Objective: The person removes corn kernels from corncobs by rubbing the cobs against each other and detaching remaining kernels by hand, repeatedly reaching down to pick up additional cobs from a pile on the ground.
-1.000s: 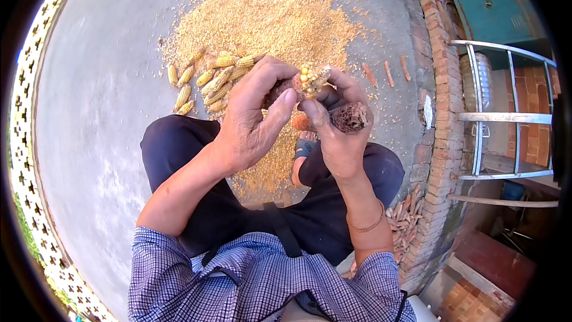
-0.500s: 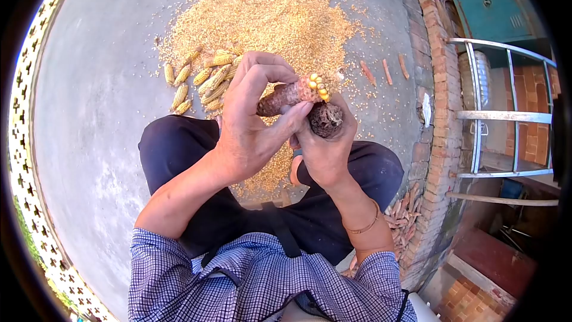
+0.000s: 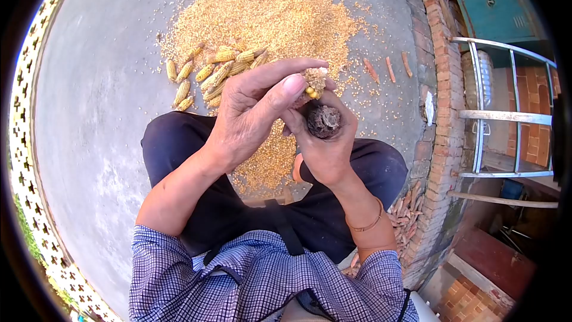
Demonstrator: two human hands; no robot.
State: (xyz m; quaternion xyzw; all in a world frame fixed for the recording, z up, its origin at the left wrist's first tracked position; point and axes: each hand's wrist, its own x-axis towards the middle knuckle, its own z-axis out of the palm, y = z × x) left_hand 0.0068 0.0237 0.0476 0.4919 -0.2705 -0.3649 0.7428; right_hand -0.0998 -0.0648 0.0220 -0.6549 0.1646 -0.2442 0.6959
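My left hand (image 3: 247, 116) is closed around a nearly stripped corncob (image 3: 314, 81). Its end, with a few yellow kernels left on one side, points up to the right past my thumb; my fingers hide the rest. A second, dark corncob (image 3: 324, 121) is gripped in my right hand (image 3: 329, 155), its rough end facing me. The two cobs are close together, and whether they touch is hard to see. Beyond my left hand lie several ears of corn (image 3: 217, 76), beside a wide heap of loose kernels (image 3: 268, 21) on the floor.
More kernels (image 3: 265, 164) lie between my knees. Several bare cobs (image 3: 371, 70) rest on the concrete floor (image 3: 95, 101) at the right, and a pile of cobs (image 3: 408, 214) sits by my right knee. A low brick edge (image 3: 441, 143) and metal rails (image 3: 506, 115) stand on the right.
The cob in my left hand has turned, so its end now faces up toward me. My left thumb has moved up along it. My right hand keeps its hold, nearly still.
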